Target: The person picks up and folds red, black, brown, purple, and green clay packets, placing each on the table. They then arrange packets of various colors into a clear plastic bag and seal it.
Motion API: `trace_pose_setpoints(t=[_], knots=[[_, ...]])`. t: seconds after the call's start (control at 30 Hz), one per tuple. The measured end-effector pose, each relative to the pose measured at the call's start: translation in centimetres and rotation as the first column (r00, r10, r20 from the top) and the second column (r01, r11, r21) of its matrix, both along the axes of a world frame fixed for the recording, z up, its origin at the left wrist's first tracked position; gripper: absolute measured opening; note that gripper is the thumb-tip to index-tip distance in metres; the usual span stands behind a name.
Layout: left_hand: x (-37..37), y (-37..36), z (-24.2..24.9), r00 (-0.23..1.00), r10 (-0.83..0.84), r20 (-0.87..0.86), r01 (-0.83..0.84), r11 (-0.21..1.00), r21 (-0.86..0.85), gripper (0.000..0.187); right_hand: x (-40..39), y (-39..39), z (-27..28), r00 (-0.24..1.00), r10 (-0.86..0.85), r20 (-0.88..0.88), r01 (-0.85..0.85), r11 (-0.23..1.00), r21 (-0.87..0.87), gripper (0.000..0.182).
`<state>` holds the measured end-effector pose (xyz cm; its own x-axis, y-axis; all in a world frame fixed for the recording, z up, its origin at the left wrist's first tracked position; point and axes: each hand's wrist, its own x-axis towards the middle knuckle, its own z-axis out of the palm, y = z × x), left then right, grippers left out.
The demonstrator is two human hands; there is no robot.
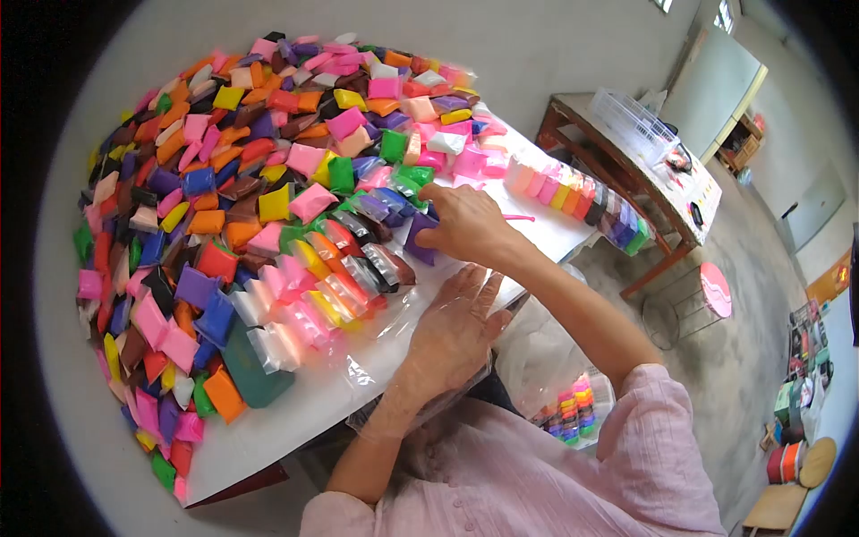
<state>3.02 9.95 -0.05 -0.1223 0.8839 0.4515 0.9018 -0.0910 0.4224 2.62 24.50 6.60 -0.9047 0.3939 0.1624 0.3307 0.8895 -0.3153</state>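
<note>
My right hand (465, 219) pinches a purple packet (419, 240) at the end of a double row of coloured packets. Nearer to me, my left hand (461, 331) has its fingers spread, with clear plastic film (380, 380) around the hand and wrist. The row (331, 273) runs from pale and pink packets through yellow, orange, red and black to blue and green. A big heap of small coloured packets (215, 197) covers the left and far side of the white table (259, 447).
Another packed row of packets (573, 197) lies at the table's right end, near a pink stick (519, 217). Below the edge, a clear bag (537, 349) and a container hold more packets. A wooden desk (617, 143) and a pink-topped stool (714, 288) stand at right.
</note>
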Motion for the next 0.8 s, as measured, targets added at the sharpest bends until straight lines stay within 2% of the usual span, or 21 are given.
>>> trace_pose_setpoints(t=[0.13, 0.2, 0.23, 0.3, 0.33, 0.37, 0.43, 0.5, 0.57, 0.63, 0.7, 0.73, 0.8], knots=[[-0.1, 0.2, 0.1, 0.997, 0.018, 0.073, -0.013, 0.998, -0.068, 0.055, 0.3, -0.2, 0.2, 0.999, 0.031, 0.039, -0.033, 0.999, 0.030, 0.054], [-0.2, 0.2, 0.4, 0.992, 0.024, 0.126, -0.008, 0.992, -0.123, 0.055, 0.8, 0.0, 0.4, 0.999, 0.033, -0.013, -0.032, 0.999, 0.007, 0.054], [-0.2, 0.1, 0.4, 0.992, 0.018, 0.128, -0.005, 0.995, -0.099, 0.055, 1.1, 0.1, 0.6, 0.999, 0.032, -0.039, -0.032, 0.999, -0.003, 0.054], [-0.2, 0.1, 0.2, 0.990, 0.004, 0.138, 0.003, 0.999, -0.048, 0.055, 2.9, 0.5, 2.5, 0.982, -0.064, -0.176, 0.045, 0.993, -0.111, 0.050], [-0.3, 0.3, 0.1, 0.987, 0.004, 0.163, 0.003, 0.999, -0.043, 0.055, 4.2, 1.2, 3.4, 0.955, -0.087, -0.284, 0.019, 0.972, -0.235, 0.049], [-0.1, 0.1, 0.7, 0.995, -0.001, 0.099, 0.000, 1.000, 0.008, 0.053, 6.0, 1.9, 4.5, 0.916, -0.124, -0.383, -0.020, 0.936, -0.351, 0.049], [-0.3, 0.1, 0.5, 0.993, -0.034, 0.115, 0.025, 0.996, 0.082, 0.052, 12.0, -0.7, 8.3, 0.835, -0.177, -0.521, -0.025, 0.934, -0.357, 0.045], [-0.5, 0.1, 0.4, 0.984, -0.081, 0.158, 0.062, 0.991, 0.122, 0.052, 17.2, -1.7, 7.2, 0.773, -0.223, -0.594, -0.111, 0.874, -0.473, 0.042], [-0.5, 0.2, 0.5, 0.979, -0.092, 0.182, 0.066, 0.988, 0.142, 0.051, 21.0, -2.7, 4.7, 0.838, -0.003, -0.545, -0.229, 0.906, -0.356, 0.041], [-0.3, 0.2, 0.4, 0.979, -0.064, 0.192, 0.037, 0.989, 0.141, 0.048, 21.7, -5.9, 3.0, 0.952, 0.008, -0.305, -0.191, 0.796, -0.574, 0.041], [-0.3, 0.1, 0.5, 0.991, -0.036, 0.132, 0.024, 0.996, 0.090, 0.040, 20.4, -7.3, 0.4, 0.977, 0.045, -0.211, -0.172, 0.749, -0.639, 0.043], [-0.4, 0.0, 0.5, 0.995, -0.023, 0.099, 0.017, 0.998, 0.064, 0.038, 19.9, -7.7, -0.5, 0.970, -0.053, -0.238, -0.126, 0.729, -0.673, 0.044], [-0.7, -0.1, 0.4, 0.984, -0.087, 0.155, 0.072, 0.993, 0.096, 0.034, 19.1, -8.2, -1.9, 0.930, -0.242, -0.277, -0.047, 0.670, -0.741, 0.045]])
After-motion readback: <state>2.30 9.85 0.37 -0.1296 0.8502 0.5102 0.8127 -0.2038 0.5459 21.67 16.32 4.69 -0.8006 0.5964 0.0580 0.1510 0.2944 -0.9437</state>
